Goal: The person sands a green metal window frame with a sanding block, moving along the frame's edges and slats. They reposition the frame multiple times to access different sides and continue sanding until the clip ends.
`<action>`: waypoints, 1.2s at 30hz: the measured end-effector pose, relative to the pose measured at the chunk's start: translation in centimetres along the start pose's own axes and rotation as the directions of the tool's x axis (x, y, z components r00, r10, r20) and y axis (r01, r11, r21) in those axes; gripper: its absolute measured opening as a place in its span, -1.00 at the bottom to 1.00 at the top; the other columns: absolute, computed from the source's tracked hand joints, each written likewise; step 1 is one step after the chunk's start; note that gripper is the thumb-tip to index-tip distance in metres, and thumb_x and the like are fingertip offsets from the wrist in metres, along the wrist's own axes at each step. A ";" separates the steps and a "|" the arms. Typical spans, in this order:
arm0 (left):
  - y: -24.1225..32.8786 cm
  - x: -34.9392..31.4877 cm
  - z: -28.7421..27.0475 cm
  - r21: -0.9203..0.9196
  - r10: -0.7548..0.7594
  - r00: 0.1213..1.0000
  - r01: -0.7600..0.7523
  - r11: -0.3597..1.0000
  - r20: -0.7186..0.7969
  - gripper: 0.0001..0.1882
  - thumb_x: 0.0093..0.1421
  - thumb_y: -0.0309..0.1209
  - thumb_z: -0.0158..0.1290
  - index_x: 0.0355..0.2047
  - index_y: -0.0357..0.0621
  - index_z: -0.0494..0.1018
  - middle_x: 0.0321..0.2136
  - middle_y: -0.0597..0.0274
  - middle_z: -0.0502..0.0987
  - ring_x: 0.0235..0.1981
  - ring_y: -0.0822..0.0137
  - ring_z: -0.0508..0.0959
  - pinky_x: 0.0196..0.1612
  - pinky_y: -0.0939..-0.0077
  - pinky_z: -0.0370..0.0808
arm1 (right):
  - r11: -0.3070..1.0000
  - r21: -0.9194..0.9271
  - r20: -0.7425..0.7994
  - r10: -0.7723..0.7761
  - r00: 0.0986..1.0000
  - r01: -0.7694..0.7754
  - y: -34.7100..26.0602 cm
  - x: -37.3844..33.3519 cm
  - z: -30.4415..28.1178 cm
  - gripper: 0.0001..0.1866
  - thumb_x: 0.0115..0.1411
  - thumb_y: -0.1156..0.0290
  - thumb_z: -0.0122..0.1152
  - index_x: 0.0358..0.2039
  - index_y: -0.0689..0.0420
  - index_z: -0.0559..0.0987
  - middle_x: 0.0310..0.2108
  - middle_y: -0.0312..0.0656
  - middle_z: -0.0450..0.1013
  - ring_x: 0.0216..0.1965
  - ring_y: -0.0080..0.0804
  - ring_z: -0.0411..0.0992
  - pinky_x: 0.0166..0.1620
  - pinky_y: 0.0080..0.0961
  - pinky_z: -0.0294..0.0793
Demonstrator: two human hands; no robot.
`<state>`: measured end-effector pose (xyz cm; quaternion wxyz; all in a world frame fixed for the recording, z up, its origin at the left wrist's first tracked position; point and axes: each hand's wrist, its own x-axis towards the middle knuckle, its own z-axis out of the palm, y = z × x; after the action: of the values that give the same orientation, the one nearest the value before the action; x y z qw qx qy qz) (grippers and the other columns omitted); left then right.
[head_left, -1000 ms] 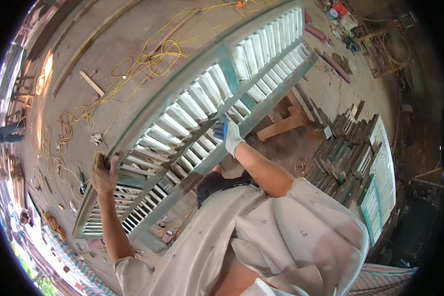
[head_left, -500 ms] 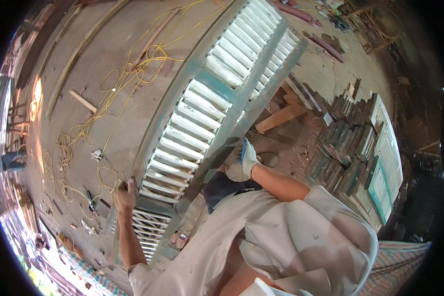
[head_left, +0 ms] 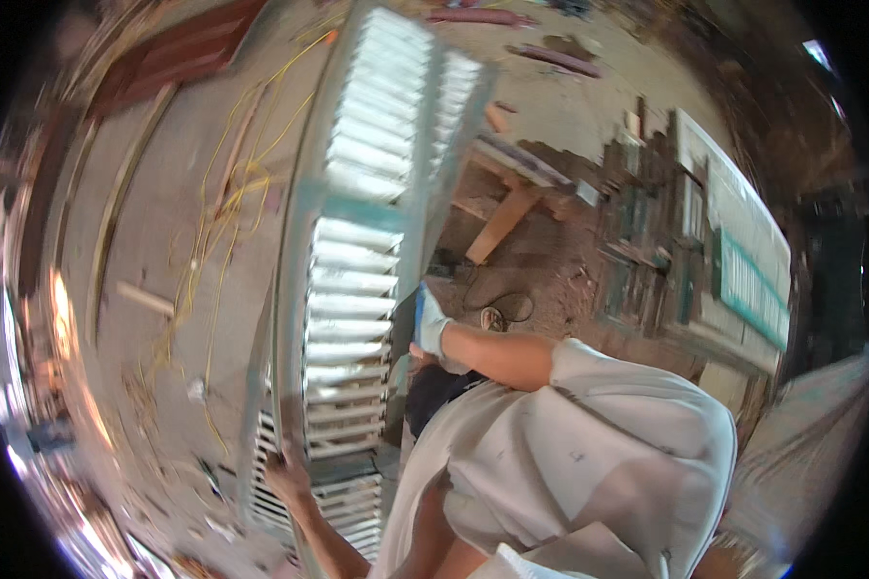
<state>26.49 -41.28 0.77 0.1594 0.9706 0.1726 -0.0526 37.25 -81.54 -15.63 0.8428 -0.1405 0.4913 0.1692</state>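
A long louvred shutter [head_left: 350, 309] with a worn grey-green frame and whitish slats stands tilted in front of me, running from the far side towards my body. A second louvred panel seems to lie against it, its slats showing at the lower left. My bare left hand [head_left: 288, 473] is closed round the shutter's left edge, near its lower end. On the opposite edge, my right hand [head_left: 431, 323], in a white glove with a blue palm, presses and grips the frame; its fingertips are partly hidden.
At right, a stack of old frame pieces [head_left: 642, 241] stands beside a pale louvred panel [head_left: 751, 280]. Yellow cable [head_left: 246, 183] tangles across the left floor, near a wooden stick [head_left: 147, 297]. A reddish-brown panel [head_left: 179, 58] lies at the far left, and a board [head_left: 502, 224] beyond my right hand.
My view has turned, so the shutter looks more upright and further left. Both hands stay on its edges. The reddish-brown panel at the far left has come into view.
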 end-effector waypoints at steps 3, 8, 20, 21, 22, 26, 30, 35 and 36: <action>-1.6 -5.2 1.6 -0.077 -0.081 0.990 0.072 0.994 -0.119 -0.21 0.33 0.27 0.18 -0.31 -0.45 0.61 -0.46 -0.26 0.64 -0.42 -0.28 0.66 -0.36 -0.08 0.55 | 0.998 0.056 0.219 0.001 0.976 -0.014 -0.5 -1.4 -1.1 0.02 0.36 -0.54 -0.35 0.55 -0.03 0.29 0.56 -0.15 0.19 0.51 -0.05 0.15 0.51 -0.04 0.11; 1.3 -15.1 0.7 0.191 0.157 0.915 -0.090 0.977 -0.371 -0.31 0.08 0.25 0.44 -0.56 -0.17 0.50 -0.62 0.16 0.58 -0.64 0.11 0.55 -0.52 0.20 0.51 | 0.987 -0.097 -0.015 0.125 0.992 -0.126 0.4 -3.0 -0.1 -0.06 0.37 -0.51 -0.38 0.29 -0.03 0.58 0.25 0.03 0.53 0.11 0.09 0.50 0.20 0.20 0.44; 17.1 -13.4 -3.5 0.297 0.428 0.870 -0.353 0.887 -0.245 -0.39 0.14 0.18 0.41 -0.49 -0.16 0.53 -0.62 0.09 0.58 -0.59 0.09 0.56 -0.44 0.16 0.51 | 0.976 0.047 0.276 0.193 0.942 -0.214 1.2 -6.8 -1.2 -0.14 0.39 -0.45 -0.32 0.18 -0.01 0.63 0.12 0.02 0.56 0.03 0.08 0.52 0.14 0.16 0.47; 18.4 -13.2 -4.2 0.306 0.429 0.876 -0.355 0.884 -0.223 -0.39 0.15 0.18 0.40 -0.48 -0.16 0.54 -0.61 0.08 0.58 -0.58 0.09 0.56 -0.43 0.16 0.51 | 0.974 0.047 0.295 0.198 0.935 -0.221 1.1 -7.1 -1.8 -0.15 0.39 -0.44 -0.32 0.17 -0.01 0.63 0.11 0.02 0.57 0.02 0.08 0.52 0.14 0.15 0.48; 19.4 -13.4 -4.5 0.309 0.431 0.879 -0.360 0.880 -0.203 -0.40 0.15 0.18 0.40 -0.47 -0.16 0.54 -0.60 0.08 0.59 -0.57 0.09 0.57 -0.42 0.16 0.51 | 0.973 0.058 0.311 0.197 0.930 -0.225 0.8 -7.5 -2.6 -0.16 0.39 -0.44 -0.31 0.16 -0.01 0.63 0.10 0.02 0.57 0.01 0.08 0.52 0.14 0.15 0.48; 23.7 -12.5 -6.2 0.317 0.456 0.880 -0.399 0.861 -0.131 -0.41 0.16 0.18 0.39 -0.43 -0.15 0.55 -0.57 0.06 0.60 -0.54 0.09 0.58 -0.38 0.15 0.52 | 0.969 0.103 0.370 0.172 0.913 -0.224 -1.5 -9.0 -3.6 -0.18 0.40 -0.42 -0.29 0.12 -0.01 0.65 0.05 0.01 0.58 -0.02 0.08 0.53 0.12 0.13 0.49; 25.9 -12.9 -8.3 0.350 0.458 0.880 -0.393 0.850 -0.125 -0.42 0.18 0.18 0.37 -0.40 -0.15 0.56 -0.53 0.04 0.61 -0.51 0.09 0.59 -0.35 0.15 0.53 | 0.961 0.117 0.442 0.177 0.879 -0.252 -0.9 -9.3 -3.8 -0.21 0.40 -0.39 -0.27 0.08 0.00 0.66 0.01 0.01 0.59 -0.05 0.07 0.53 0.10 0.12 0.50; 28.0 -12.4 -10.3 0.382 0.494 0.865 -0.427 0.820 -0.094 -0.43 0.20 0.18 0.36 -0.35 -0.14 0.58 -0.49 0.01 0.63 -0.47 0.08 0.61 -0.31 0.14 0.53 | 0.951 0.190 0.497 0.121 0.859 -0.244 -1.6 -9.2 -4.2 -0.24 0.41 -0.37 -0.25 0.04 0.00 0.68 -0.04 0.00 0.61 -0.08 0.07 0.54 0.07 0.10 0.52; 28.0 -12.4 -10.7 0.385 0.493 0.866 -0.428 0.818 -0.084 -0.44 0.20 0.18 0.35 -0.34 -0.13 0.58 -0.48 0.01 0.63 -0.46 0.08 0.61 -0.30 0.14 0.53 | 0.949 0.199 0.505 0.114 0.855 -0.244 -1.6 -9.2 -4.3 -0.24 0.41 -0.36 -0.25 0.03 0.00 0.68 -0.06 0.00 0.61 -0.09 0.07 0.54 0.07 0.10 0.52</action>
<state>25.25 -66.63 20.93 -0.0258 0.9964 -0.0669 0.0450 30.33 -86.04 -9.55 0.9305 0.0634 0.2915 0.2125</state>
